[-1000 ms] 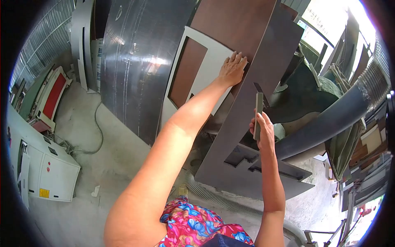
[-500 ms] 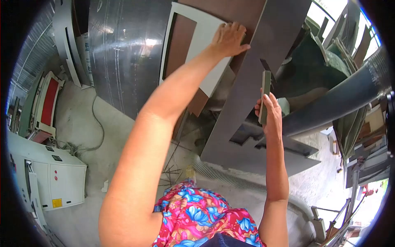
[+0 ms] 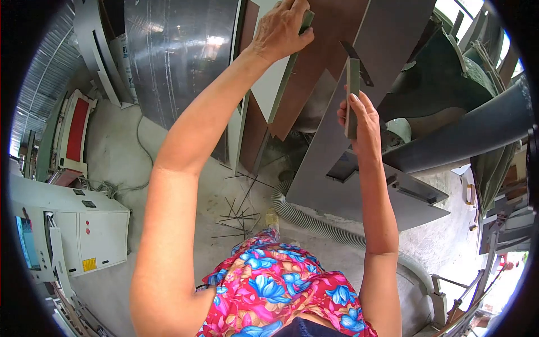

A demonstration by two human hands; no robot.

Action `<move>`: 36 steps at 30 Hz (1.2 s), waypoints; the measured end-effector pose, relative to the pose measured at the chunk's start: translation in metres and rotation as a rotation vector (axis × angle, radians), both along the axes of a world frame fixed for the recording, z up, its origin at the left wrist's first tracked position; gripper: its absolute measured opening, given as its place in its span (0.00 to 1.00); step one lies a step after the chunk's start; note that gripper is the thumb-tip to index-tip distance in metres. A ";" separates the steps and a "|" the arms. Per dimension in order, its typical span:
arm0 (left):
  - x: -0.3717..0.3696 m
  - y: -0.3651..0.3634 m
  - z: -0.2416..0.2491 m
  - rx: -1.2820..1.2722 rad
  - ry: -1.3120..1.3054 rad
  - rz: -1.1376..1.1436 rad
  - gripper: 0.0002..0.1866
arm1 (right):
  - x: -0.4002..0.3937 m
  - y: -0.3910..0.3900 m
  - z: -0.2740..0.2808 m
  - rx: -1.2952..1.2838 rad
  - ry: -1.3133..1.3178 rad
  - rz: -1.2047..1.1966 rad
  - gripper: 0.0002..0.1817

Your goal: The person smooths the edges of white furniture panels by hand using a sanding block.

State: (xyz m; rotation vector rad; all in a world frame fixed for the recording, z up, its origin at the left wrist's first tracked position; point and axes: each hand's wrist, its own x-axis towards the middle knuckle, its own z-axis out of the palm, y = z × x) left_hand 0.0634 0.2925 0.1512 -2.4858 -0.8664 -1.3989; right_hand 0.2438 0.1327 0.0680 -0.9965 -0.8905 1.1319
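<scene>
Left hand (image 3: pixel 282 31): partly closed, fingers bent over the green-edged side of the pale panel (image 3: pixel 267 84), thumb spread out to the right; fingertips run up to the top border of the view
Right hand (image 3: pixel 365 119): closed around an upright green block (image 3: pixel 352 90), thumb across its near face, fingers curled behind
Red-fronted machine (image 3: pixel 77 130): far left, on the floor beyond the cabinet
White cabinet (image 3: pixel 92 236): lower left, two red buttons and a yellow label on its front
Dark sheet (image 3: pixel 182 67): large, curved, glossy, scuffed with pale lines, left of the pale panel
Thin rods (image 3: pixel 242 218): loose and crossing on the concrete floor (image 3: pixel 213 196)
Pale panel: slanted beneath the left hand, its lower corner pointing down
Floral clothing (image 3: pixel 281 289): red, pink and blue, bottom centre
Brown board (image 3: pixel 331 28): right of the pale panel, reaching down behind it
Ribbed hose (image 3: pixel 317 220): curving over the floor below the grey board
Grey board (image 3: pixel 320 168): broad, slanted, cutouts near its lower end
Green block: in front of the grey board, top end clear of the fingers
Dark strip (image 3: pixel 366 72): narrow, slanting past the block's top; whether joined to it, cannot tell
Dark pipe (image 3: pixel 469 135): thick, right of the right hand
</scene>
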 end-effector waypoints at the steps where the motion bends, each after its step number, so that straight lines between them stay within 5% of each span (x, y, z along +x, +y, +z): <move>1: -0.001 -0.001 0.001 0.010 -0.020 -0.013 0.18 | -0.005 0.005 -0.001 0.008 0.013 0.017 0.17; 4: -0.012 -0.004 0.002 -0.141 0.045 0.047 0.24 | -0.021 0.015 0.002 0.012 0.014 0.017 0.18; 7: -0.018 -0.023 -0.002 0.054 0.007 0.124 0.21 | -0.030 0.022 0.008 0.029 0.010 0.042 0.18; 18: 0.017 -0.104 -0.047 0.186 -0.062 -0.127 0.18 | -0.019 0.053 -0.001 0.132 0.077 -0.080 0.19; 19: 0.024 -0.115 -0.055 0.210 -0.066 -0.186 0.19 | -0.016 0.043 0.003 0.197 -0.066 -0.073 0.20; 25: 0.036 -0.164 -0.084 0.103 -0.204 -0.312 0.22 | -0.024 0.037 0.012 0.028 -0.010 -0.125 0.25; 34: -0.020 -0.173 -0.063 -0.028 -0.237 -0.402 0.21 | -0.058 0.032 0.015 0.079 0.104 0.035 0.24; 36: -0.034 -0.157 -0.055 -0.057 -0.438 -0.313 0.20 | -0.067 0.038 0.008 0.167 0.006 0.020 0.24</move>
